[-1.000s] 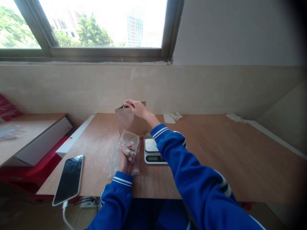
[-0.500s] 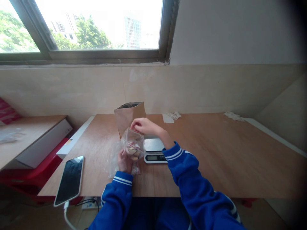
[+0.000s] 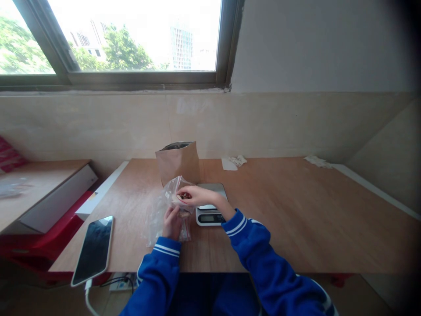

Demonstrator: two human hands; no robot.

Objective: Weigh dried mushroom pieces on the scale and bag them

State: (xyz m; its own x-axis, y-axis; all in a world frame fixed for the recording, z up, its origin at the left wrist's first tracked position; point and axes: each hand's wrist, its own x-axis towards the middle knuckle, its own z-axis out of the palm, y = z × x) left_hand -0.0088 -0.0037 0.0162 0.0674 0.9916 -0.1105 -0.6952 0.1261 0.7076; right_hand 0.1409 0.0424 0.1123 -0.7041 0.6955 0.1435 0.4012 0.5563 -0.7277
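Observation:
My left hand [image 3: 172,223] is closed on a clear zip-lock bag [image 3: 171,189] and holds it tilted above the table. Pale, dark-edged dried slices [image 3: 183,196] show at the bag's mouth, beneath the fingers of my right hand [image 3: 194,195]. Those fingers are curled and pinched around some of the slices; how many is hidden. More flattened clear bags [image 3: 154,224] lie under and beside my left hand. A white kitchen scale [image 3: 210,218] with a metal plate sits just right of the bag, partly under my right wrist. Behind stands an open brown kraft pouch [image 3: 179,162] with a silvery lining.
A phone [image 3: 94,250] with a white charging cable lies at the table's front left edge. White paper scraps [image 3: 230,164] rest at the back, with crumpled tissue [image 3: 317,161] farther right. A red stool [image 3: 66,224] stands between this table and the left one.
My right hand has moved down from above the zip-lock bag to its mouth, where it now pinches dried slices. More of the scale's plate shows. My left hand keeps its hold.

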